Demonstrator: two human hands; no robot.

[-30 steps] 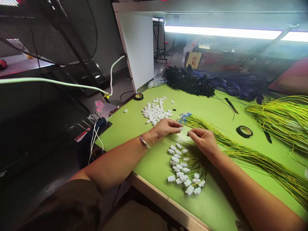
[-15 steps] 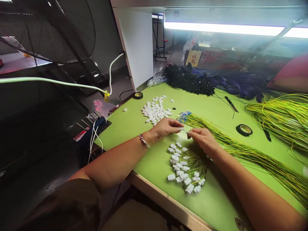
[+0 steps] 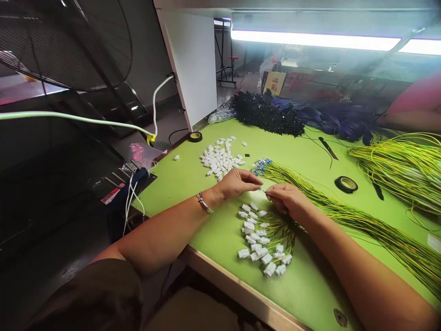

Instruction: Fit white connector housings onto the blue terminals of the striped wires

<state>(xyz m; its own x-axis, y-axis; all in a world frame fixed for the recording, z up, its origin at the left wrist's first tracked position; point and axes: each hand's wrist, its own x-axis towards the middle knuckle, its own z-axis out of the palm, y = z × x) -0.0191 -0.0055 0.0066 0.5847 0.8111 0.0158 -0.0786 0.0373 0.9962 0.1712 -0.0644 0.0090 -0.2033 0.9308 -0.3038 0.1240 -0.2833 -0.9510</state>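
My left hand (image 3: 237,183) is closed in a pinch, with a small white connector housing (image 3: 261,188) mostly hidden at its fingertips. Facing it, my right hand (image 3: 288,198) pinches a thin wire whose blue-sleeved terminal (image 3: 264,191) reaches to the housing; whether the tip is inside cannot be made out. Just below both hands lie several white connectors (image 3: 255,248) fitted on yellow-green wires. Behind my left hand is a pile of loose white housings (image 3: 220,158). A long bundle of yellow-green wires (image 3: 330,209) with blue-sleeved terminals (image 3: 262,165) runs beside my right hand.
Two rolls of black tape (image 3: 346,184) (image 3: 196,136) and a dark blade-like tool (image 3: 328,148) rest on the green tabletop (image 3: 213,239). Black connectors (image 3: 268,115) are heaped at the back. More yellow-green wire (image 3: 406,165) lies right. A white cable (image 3: 76,118) hangs left.
The right hand's fingertips have come slightly closer to the left hand's, shortening the visible gap between them. The whole view has shifted slightly.
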